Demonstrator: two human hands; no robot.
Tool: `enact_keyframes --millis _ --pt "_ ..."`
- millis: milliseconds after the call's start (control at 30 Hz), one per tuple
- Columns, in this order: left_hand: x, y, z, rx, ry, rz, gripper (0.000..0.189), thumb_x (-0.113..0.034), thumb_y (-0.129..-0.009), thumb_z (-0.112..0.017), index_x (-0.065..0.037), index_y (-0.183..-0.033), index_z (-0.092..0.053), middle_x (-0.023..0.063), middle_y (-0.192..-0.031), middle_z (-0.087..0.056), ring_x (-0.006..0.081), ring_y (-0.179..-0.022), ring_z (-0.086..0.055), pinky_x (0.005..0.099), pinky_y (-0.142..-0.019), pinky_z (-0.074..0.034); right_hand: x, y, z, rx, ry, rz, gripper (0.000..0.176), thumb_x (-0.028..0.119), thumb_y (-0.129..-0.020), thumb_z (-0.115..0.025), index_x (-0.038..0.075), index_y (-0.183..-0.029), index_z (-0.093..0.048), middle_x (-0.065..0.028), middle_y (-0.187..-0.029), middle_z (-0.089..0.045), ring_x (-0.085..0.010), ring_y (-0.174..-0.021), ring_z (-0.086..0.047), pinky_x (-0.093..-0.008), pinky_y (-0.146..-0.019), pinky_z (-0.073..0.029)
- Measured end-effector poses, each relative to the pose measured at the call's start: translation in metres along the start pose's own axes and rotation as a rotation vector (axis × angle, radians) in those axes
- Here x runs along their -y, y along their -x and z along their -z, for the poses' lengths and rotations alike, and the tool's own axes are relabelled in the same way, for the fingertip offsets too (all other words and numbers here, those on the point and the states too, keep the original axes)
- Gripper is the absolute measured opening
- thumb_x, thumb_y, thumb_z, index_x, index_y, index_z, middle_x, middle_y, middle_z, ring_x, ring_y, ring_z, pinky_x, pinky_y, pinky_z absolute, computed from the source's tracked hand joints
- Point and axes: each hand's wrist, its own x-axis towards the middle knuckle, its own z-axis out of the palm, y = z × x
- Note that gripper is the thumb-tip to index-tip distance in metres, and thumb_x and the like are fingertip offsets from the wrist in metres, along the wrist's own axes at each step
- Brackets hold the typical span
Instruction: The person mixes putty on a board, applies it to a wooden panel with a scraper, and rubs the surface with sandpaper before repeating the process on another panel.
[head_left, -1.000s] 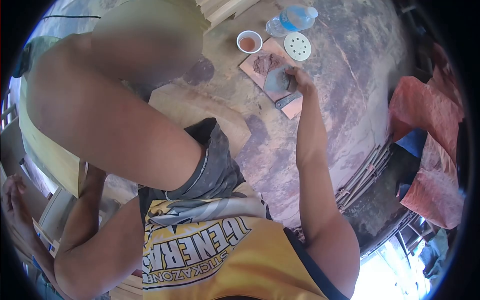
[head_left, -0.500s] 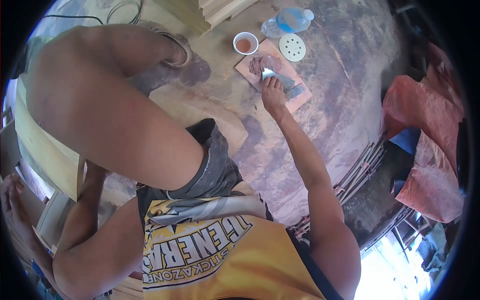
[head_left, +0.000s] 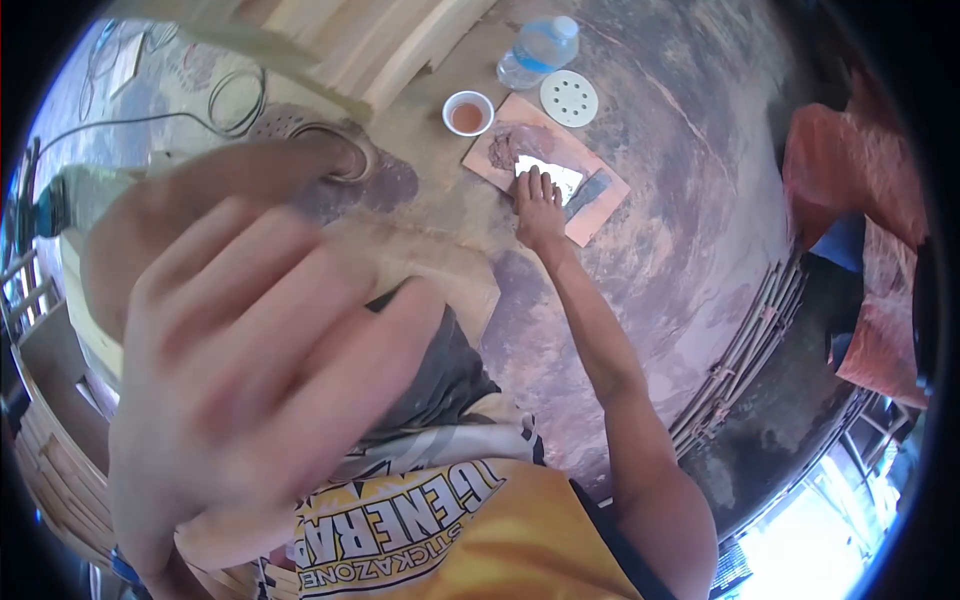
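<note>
My right hand (head_left: pixel 541 208) grips a shiny flat metal putty spreader (head_left: pixel 550 178), its fingers lying over the blade. Beneath it is a pinkish board (head_left: pixel 603 214) on the floor. Brown putty (head_left: pixel 503 152) is smeared at the board's left end, close to the blade. A dark grey flat strip (head_left: pixel 588 193) lies on the board just right of the spreader. Close to the camera, my left hand (head_left: pixel 260 370) is raised and blurred by motion. Its fingers look bent, and their tips and anything inside them cannot be made out.
A white cup (head_left: pixel 468 114) of brownish liquid, a water bottle (head_left: pixel 538 52) and a round holed sanding disc (head_left: pixel 569 98) stand or lie beyond the board. Wooden planks (head_left: pixel 400 45) are at the top, a cable (head_left: pixel 238 100) upper left, and a bundle of sticks (head_left: pixel 740 355) right.
My left hand has come up from the far left to near the camera. My right hand has shifted slightly downward with the spreader, which now catches bright light. The view has tilted.
</note>
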Motion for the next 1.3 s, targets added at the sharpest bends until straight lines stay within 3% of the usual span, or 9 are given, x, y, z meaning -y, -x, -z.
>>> enact_keyframes --millis 167,333,433,733,833,933,1033,1100,1300 --pt "0.019 -0.015 -0.005 0.079 0.049 0.078 0.034 0.000 -0.069 -0.068 0.004 -0.103 -0.067 0.0169 -0.087 -0.065 0.0322 -0.074 -0.063 0.0389 -0.064 -0.049 -0.012 -0.013 0.037 -0.222 -0.355 -0.067 0.042 0.012 -0.075 -0.064 0.002 -0.117 -0.063 -0.0173 -0.118 -0.061 -0.0372 -0.117 -0.055 -0.0491 -0.098 -0.046" --pt "0.026 0.011 0.013 0.034 0.054 0.292 0.030 0.008 -0.076 -0.064 0.006 -0.107 -0.067 0.0189 -0.092 -0.067 0.0305 -0.081 -0.066 0.0361 -0.071 -0.051 -0.045 -0.092 0.049 -0.348 -0.394 -0.020 0.037 0.009 -0.083 -0.061 0.021 -0.117 -0.070 -0.0132 -0.111 -0.066 -0.0335 -0.105 -0.062 -0.0433 -0.091 -0.051" --pt "0.028 0.018 0.019 0.032 0.062 0.267 0.031 0.008 -0.079 -0.062 0.007 -0.110 -0.066 0.0183 -0.091 -0.066 0.0287 -0.080 -0.065 0.0343 -0.071 -0.051 -0.060 -0.127 0.048 -0.141 -0.098 0.329 0.031 0.014 -0.083 -0.062 0.021 -0.111 -0.073 -0.0100 -0.108 -0.068 -0.0303 -0.103 -0.065 -0.0417 -0.087 -0.054" --pt "0.030 0.064 0.018 -0.028 0.085 0.433 0.031 0.009 -0.081 -0.062 0.007 -0.112 -0.065 0.0168 -0.090 -0.066 0.0284 -0.083 -0.064 0.0339 -0.073 -0.050 -0.114 -0.134 0.111 0.083 -0.159 0.216 0.021 0.020 -0.087 -0.062 0.014 -0.101 -0.076 -0.0074 -0.097 -0.075 -0.0260 -0.091 -0.069 -0.0400 -0.083 -0.055" --pt "0.032 0.068 0.017 -0.053 0.083 0.465 0.029 0.010 -0.082 -0.061 0.007 -0.111 -0.065 0.0167 -0.090 -0.066 0.0288 -0.084 -0.064 0.0345 -0.075 -0.050 -0.196 -0.102 0.130 0.352 -1.235 -0.212 0.031 0.019 -0.088 -0.062 0.005 -0.115 -0.069 -0.0155 -0.108 -0.072 -0.0235 -0.097 -0.069 -0.0381 -0.086 -0.054" --pt "0.034 0.074 0.016 -0.088 0.096 0.452 0.028 0.010 -0.082 -0.061 0.007 -0.110 -0.065 0.0168 -0.090 -0.066 0.0295 -0.085 -0.065 0.0352 -0.076 -0.050 -0.295 -0.049 0.074 -0.089 -0.196 -0.457 0.044 0.015 -0.084 -0.065 0.002 -0.125 -0.063 -0.0222 -0.113 -0.069 -0.0285 -0.103 -0.068 -0.0386 -0.090 -0.053" --pt "0.037 0.075 0.012 -0.120 0.069 0.447 0.026 0.010 -0.082 -0.062 0.007 -0.108 -0.066 0.0172 -0.090 -0.067 0.0301 -0.086 -0.065 0.0358 -0.077 -0.051 -0.242 -0.018 0.061 -0.450 -0.030 -0.415 0.040 0.014 -0.083 -0.066 0.008 -0.122 -0.066 -0.0208 -0.118 -0.067 -0.0315 -0.107 -0.065 -0.0400 -0.092 -0.052" --pt "0.036 0.073 0.007 -0.115 0.049 0.453 0.026 0.010 -0.082 -0.062 0.008 -0.107 -0.066 0.0174 -0.091 -0.067 0.0304 -0.085 -0.065 0.0360 -0.077 -0.051 -0.175 -0.027 0.073 -0.430 -0.173 -0.093 0.039 0.012 -0.078 -0.068 0.011 -0.116 -0.069 -0.0129 -0.114 -0.068 -0.0331 -0.104 -0.065 -0.0414 -0.090 -0.053" --pt "0.038 0.061 0.003 -0.125 -0.051 0.381 0.026 0.008 -0.075 -0.065 0.008 -0.101 -0.068 0.0180 -0.083 -0.067 0.0311 -0.075 -0.066 0.0357 -0.066 -0.052 -0.071 -0.112 0.078 -0.245 -0.230 0.226 0.027 0.014 -0.085 -0.063 0.021 -0.108 -0.074 -0.0073 -0.102 -0.069 -0.0296 -0.096 -0.067 -0.0410 -0.082 -0.055"
